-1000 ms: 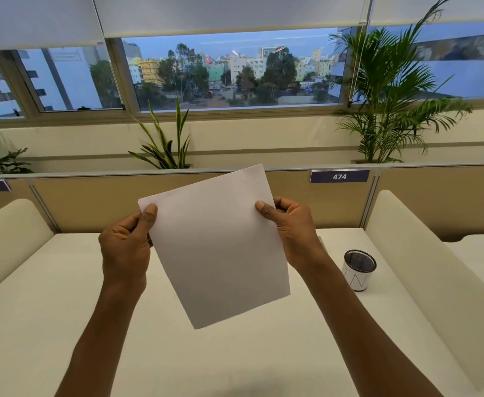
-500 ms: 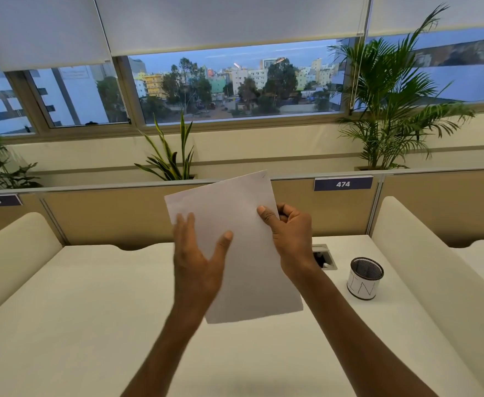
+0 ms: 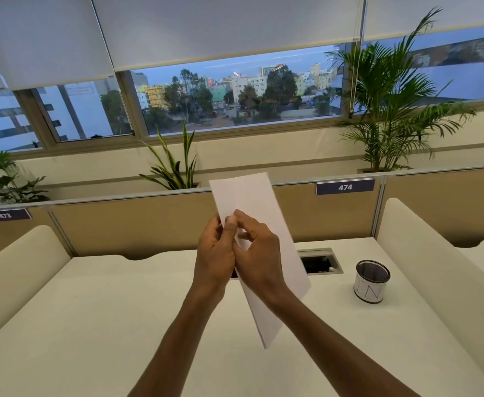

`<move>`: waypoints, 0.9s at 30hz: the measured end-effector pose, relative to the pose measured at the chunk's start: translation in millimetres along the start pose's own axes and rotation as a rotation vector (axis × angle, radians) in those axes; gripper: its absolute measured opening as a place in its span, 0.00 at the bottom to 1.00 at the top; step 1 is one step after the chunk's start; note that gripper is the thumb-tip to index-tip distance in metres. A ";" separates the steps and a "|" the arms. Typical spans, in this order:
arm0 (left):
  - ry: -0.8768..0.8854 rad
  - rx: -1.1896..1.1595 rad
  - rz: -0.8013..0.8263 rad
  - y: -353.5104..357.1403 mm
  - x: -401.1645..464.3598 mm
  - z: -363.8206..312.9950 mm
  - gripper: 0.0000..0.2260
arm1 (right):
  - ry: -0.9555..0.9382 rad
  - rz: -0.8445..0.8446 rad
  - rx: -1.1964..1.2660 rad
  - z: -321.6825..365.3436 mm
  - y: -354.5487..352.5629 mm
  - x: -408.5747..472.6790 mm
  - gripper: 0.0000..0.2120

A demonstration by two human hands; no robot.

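A white sheet of paper (image 3: 266,224) is held up in the air above the desk, folded over lengthwise so it looks narrow, and tilted with its lower end toward me. My left hand (image 3: 216,250) and my right hand (image 3: 259,250) meet at the paper's left edge near its middle. Both pinch the paper there, thumbs and fingertips close together. The right hand covers part of the sheet's middle.
The cream desk (image 3: 106,325) lies below, with padded side dividers left and right. A black mesh pen cup (image 3: 372,285) stands at the right beside a cable opening (image 3: 321,262). A tan partition (image 3: 135,224) with number plates and potted plants stands behind.
The paper went from a flat open sheet held by both hands at its sides to a narrow folded shape. My left hand crossed to the right and now meets my right hand on the edge.
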State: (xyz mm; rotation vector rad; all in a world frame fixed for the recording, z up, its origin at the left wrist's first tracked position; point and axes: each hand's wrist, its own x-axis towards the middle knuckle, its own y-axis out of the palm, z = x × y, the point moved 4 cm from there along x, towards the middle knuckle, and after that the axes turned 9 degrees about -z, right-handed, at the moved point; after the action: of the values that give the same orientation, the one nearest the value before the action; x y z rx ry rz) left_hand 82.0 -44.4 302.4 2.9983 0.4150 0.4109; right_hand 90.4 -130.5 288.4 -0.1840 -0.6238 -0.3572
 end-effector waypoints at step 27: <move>-0.065 -0.013 -0.033 -38.4 19.4 -7.8 0.12 | 0.567 -0.134 0.478 -76.1 -75.0 57.2 0.28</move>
State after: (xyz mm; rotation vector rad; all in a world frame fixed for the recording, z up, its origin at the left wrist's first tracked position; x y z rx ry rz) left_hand 88.0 -1.8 310.1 2.9780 0.4527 0.3108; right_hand 145.9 -236.0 266.6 0.4095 -0.1456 -0.3589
